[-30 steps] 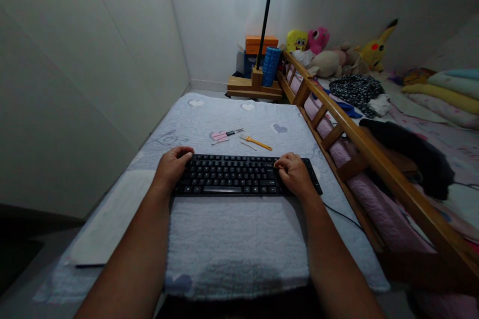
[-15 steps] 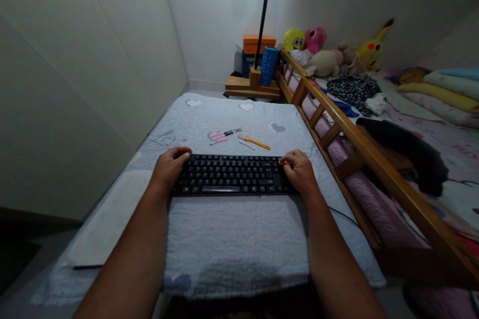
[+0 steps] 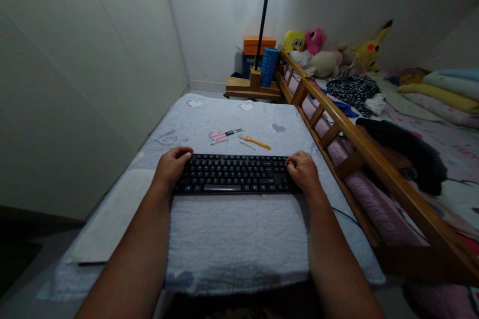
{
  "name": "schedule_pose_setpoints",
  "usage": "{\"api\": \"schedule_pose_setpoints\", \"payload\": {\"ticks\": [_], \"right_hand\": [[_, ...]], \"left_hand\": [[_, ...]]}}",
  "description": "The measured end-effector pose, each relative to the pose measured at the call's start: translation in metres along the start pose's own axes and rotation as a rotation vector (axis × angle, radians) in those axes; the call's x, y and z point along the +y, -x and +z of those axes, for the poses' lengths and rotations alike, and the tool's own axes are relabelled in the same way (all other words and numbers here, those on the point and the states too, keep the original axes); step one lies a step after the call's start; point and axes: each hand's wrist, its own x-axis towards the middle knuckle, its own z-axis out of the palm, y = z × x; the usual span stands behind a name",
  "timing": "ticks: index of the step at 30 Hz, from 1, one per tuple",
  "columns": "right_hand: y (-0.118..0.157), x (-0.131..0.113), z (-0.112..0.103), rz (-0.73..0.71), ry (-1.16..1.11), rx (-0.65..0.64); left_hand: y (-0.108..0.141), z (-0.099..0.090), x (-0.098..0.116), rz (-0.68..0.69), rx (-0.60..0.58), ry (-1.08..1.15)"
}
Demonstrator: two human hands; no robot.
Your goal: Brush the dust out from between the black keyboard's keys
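Note:
A black keyboard [image 3: 232,172] lies flat on a light blue quilted cloth, its long side across my view. My left hand [image 3: 172,163] grips its left end, thumb on top near the upper corner. At the opposite end, my right hand [image 3: 302,168] is closed over the number keys and right edge, fingers curled; its fingertips are partly hidden. Beyond the keyboard lie a yellow-handled brush [image 3: 257,142], a tool with a dark handle and metal tip [image 3: 234,131], and two thin cotton swabs, one nearer the brush [image 3: 247,145] and one further left [image 3: 219,141].
The quilted cloth [image 3: 239,239] covers the table. A pale flat board [image 3: 112,224] lies at the left. Along the right runs a wooden bed rail [image 3: 348,134], with a cable [image 3: 345,214] near it. A black stand [image 3: 264,15] rises at the back beside a blue foam roller [image 3: 269,66].
My right hand has slid slightly right over the keyboard's right end, uncovering more keys. My left hand stays at the left end. The tools have not moved.

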Motion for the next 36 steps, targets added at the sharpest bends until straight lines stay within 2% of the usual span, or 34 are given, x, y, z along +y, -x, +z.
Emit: {"api": "schedule_pose_setpoints", "payload": {"ticks": [3, 6, 11, 23, 26, 30, 33, 36], "right_hand": [[0.000, -0.002, -0.001, 0.011, -0.021, 0.020], [0.001, -0.015, 0.000, -0.047, -0.115, 0.023], [0.002, -0.034, 0.008, -0.138, -0.180, -0.092], [0.000, -0.002, -0.003, 0.021, 0.031, 0.020], [0.000, -0.008, -0.003, -0.015, -0.057, 0.034], [0.001, -0.025, 0.003, -0.098, -0.172, -0.054], [0.001, -0.030, 0.008, -0.106, -0.155, -0.102], [0.001, -0.024, 0.008, -0.064, -0.075, -0.096]], "left_hand": [[0.000, 0.000, 0.000, 0.012, -0.004, 0.003], [-0.002, 0.001, -0.002, 0.012, -0.010, 0.005], [-0.005, 0.001, -0.006, 0.007, -0.019, 0.010], [-0.003, 0.000, -0.002, 0.018, -0.033, -0.001], [-0.003, 0.000, -0.002, 0.022, -0.030, -0.006], [-0.003, 0.000, -0.002, 0.015, -0.027, -0.002], [-0.002, 0.000, -0.002, 0.014, -0.025, -0.003], [-0.003, 0.000, -0.001, 0.009, -0.025, -0.004]]}}
